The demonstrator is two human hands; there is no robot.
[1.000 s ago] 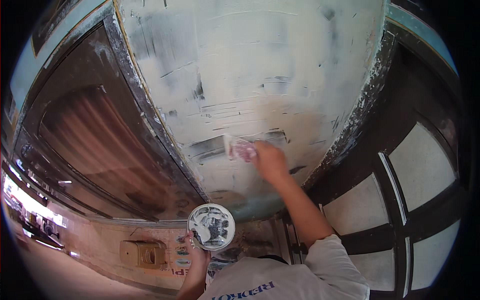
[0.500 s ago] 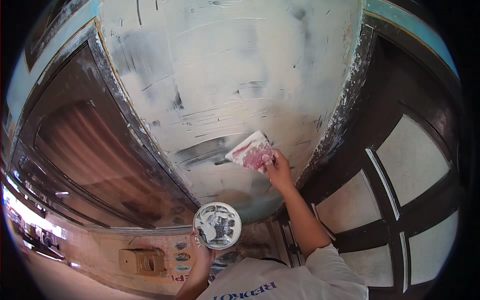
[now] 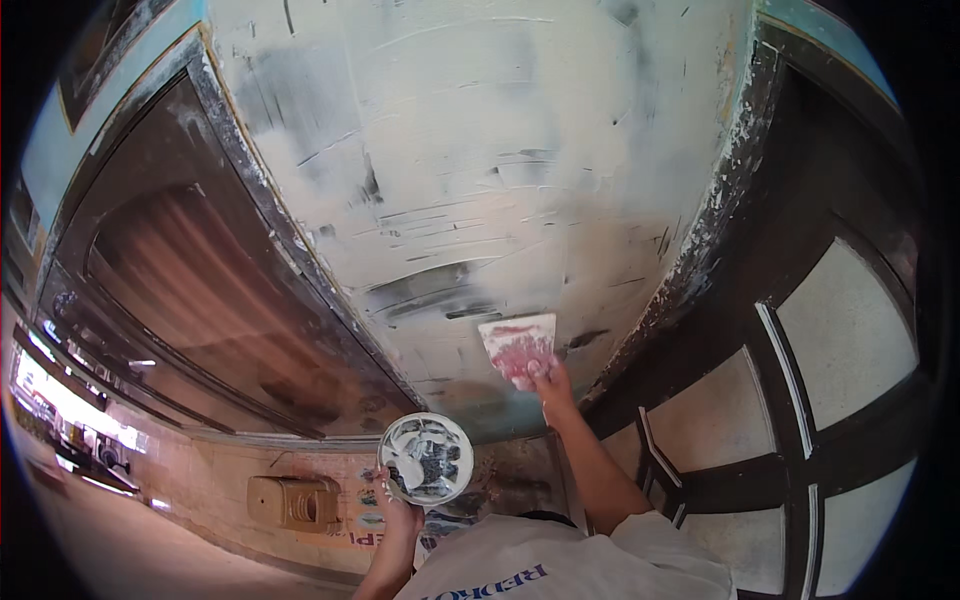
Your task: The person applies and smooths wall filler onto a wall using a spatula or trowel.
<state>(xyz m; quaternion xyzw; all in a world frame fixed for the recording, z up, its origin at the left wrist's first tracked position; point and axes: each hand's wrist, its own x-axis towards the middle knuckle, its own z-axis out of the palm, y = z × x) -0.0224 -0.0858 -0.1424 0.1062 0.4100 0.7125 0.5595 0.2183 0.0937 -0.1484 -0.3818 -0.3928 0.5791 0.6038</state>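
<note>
The right hand [image 3: 550, 386] grips a flat, reddish scraper [image 3: 518, 343] smeared with white, before a patchy cream-and-grey wall [image 3: 450, 110]; contact is unclear. The left hand [image 3: 400, 510] clasps a round white bucket [image 3: 470, 458] holding white paste [image 3: 408, 470]. Left of it stands a tan plastic stool [image 3: 280, 500].

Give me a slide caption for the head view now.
Right hand holds a red, white-smeared scraper before a patchy wall; left hand holds a round tub.
</note>
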